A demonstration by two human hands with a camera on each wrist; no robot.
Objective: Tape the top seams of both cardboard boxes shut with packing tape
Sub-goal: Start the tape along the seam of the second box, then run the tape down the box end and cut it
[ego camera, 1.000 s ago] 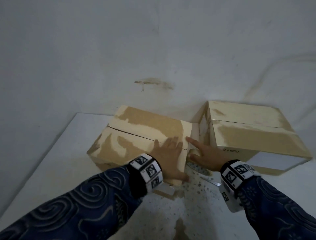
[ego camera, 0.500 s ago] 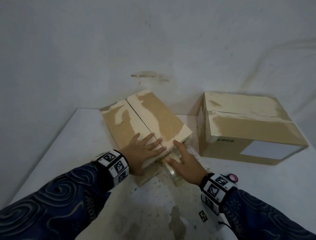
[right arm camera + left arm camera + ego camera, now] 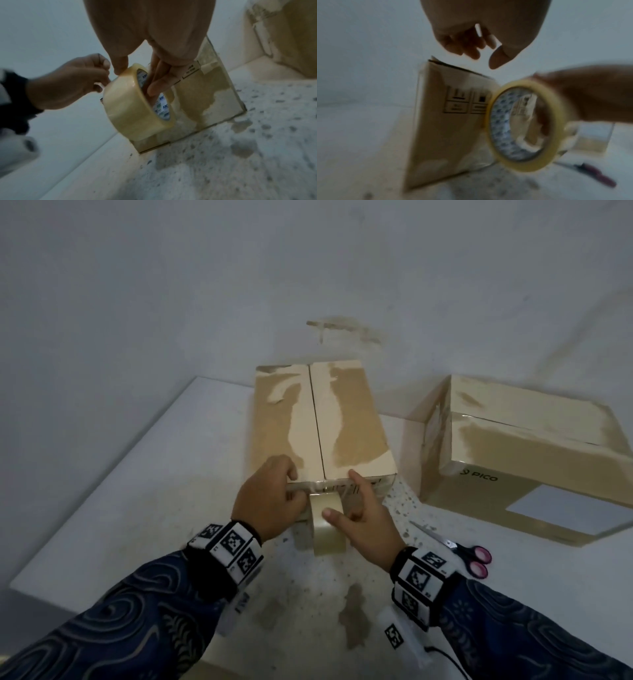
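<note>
Clear yellowish packing-tape roll point(image 3: 327, 523), centre frame: right hand point(image 3: 364, 523) grasps it through its core; left hand point(image 3: 269, 501) pinches its loose end at the brown cardboard box point(image 3: 318, 419).

Scissors point(image 3: 463, 550) blades blurred; box point(image 3: 320, 422) print unreadable (left wrist view smeared).

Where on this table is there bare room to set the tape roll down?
Bare white table left of the near box. Crowded: the strip between that box and the PICO box, and by the scissors on the right.
</note>
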